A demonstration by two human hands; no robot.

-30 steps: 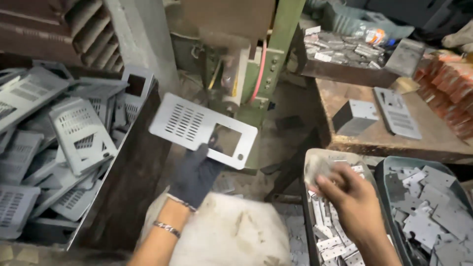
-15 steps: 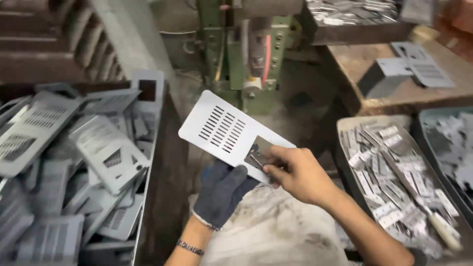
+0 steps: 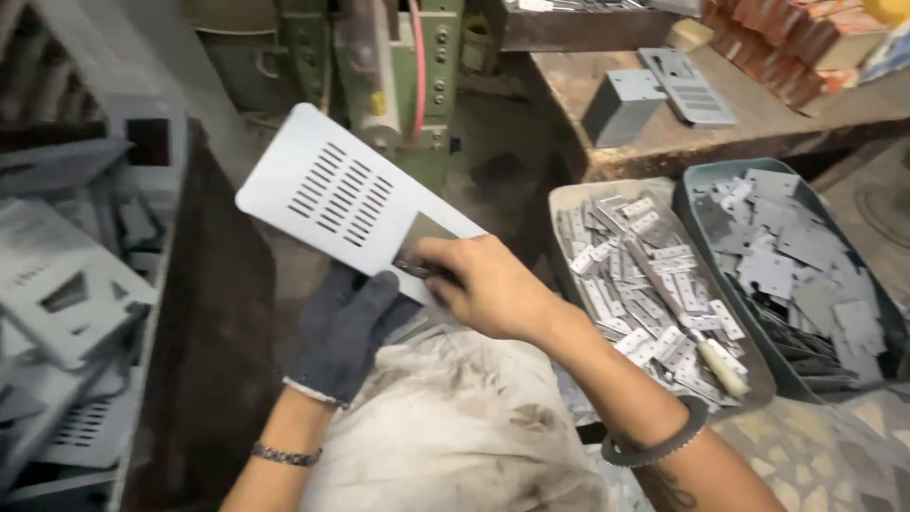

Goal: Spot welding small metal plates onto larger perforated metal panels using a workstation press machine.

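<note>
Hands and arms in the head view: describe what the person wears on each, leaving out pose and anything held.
The left hand wears a dark grey knitted glove, with a thin metal chain bracelet at the wrist. The right hand is bare, with a dark toothed ring-like band around the wrist. Both forearms are sleeveless.

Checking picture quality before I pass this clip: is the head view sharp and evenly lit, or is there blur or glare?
Head view: the slotted metal plate and both hands, gloved left hand and bare right hand, are fairly sharp; the left bin of panels is smeared and soft; the plate looks bright, near washed out; the machine behind sits in dim shadow.
</note>
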